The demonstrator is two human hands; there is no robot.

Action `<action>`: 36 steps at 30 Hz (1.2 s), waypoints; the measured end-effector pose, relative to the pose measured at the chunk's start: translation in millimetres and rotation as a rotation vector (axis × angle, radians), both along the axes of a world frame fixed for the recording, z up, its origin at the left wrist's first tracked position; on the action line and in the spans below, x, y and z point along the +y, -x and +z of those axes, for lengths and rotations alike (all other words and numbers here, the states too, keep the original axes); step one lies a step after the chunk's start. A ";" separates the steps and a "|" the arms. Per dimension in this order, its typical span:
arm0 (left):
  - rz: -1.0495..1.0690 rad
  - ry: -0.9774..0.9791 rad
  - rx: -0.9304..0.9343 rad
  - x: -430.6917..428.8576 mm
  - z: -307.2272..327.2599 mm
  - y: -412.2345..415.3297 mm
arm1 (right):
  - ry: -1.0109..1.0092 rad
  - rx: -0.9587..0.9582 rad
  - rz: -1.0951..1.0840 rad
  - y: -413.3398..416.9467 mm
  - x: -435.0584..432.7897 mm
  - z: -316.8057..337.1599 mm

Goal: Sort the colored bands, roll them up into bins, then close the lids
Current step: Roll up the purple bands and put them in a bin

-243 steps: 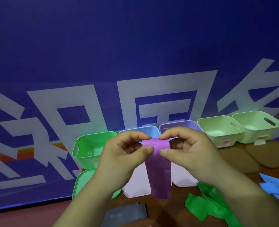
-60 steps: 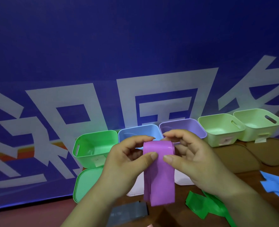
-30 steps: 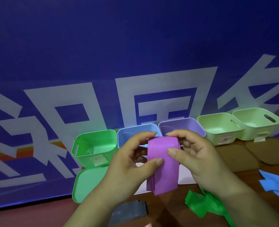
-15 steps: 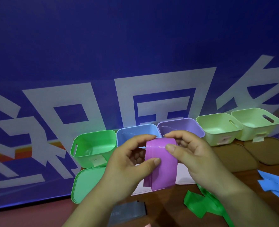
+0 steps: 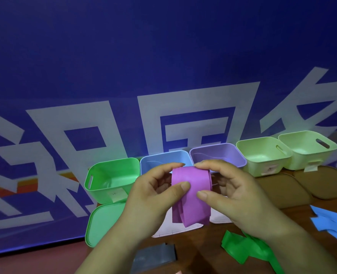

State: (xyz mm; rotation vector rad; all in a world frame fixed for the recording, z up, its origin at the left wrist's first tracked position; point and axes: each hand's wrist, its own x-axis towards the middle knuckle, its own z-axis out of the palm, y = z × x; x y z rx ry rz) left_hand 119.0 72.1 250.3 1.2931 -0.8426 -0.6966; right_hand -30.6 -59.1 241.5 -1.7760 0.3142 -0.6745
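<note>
Both hands hold a purple band (image 5: 191,182), partly rolled, in front of the bins. My left hand (image 5: 153,192) pinches its left side with thumb on the front. My right hand (image 5: 234,194) pinches its right side, fingers over the top edge. A short tail of the band hangs below. Behind stand open bins in a row: a green bin (image 5: 112,178), a blue bin (image 5: 163,161), a purple bin (image 5: 219,155) and two pale green bins (image 5: 262,155) (image 5: 308,149). A green band (image 5: 244,250) and a blue band (image 5: 333,220) lie loose on the table.
Lids lie flat in front of the bins: a green lid (image 5: 102,222), white lids (image 5: 175,228) partly behind my hands, and two brown lids (image 5: 280,190) (image 5: 327,182). A grey flat piece (image 5: 155,256) lies near the front edge. A blue printed wall stands close behind.
The hanging tail of the purple band has grown shorter as my hands wound it up. The roll between my fingers has become thicker.
</note>
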 end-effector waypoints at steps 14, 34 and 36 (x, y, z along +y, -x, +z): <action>-0.043 -0.076 -0.221 4.4 -3.2 0.2 | -0.235 -0.069 -0.037 -2.3 0.1 2.2; 0.015 -0.020 -0.146 -1.3 -6.8 5.3 | -0.424 0.012 0.016 2.8 3.3 7.9; 0.017 -0.014 -0.103 -0.8 -5.3 5.7 | -0.366 0.020 0.022 3.5 2.6 5.5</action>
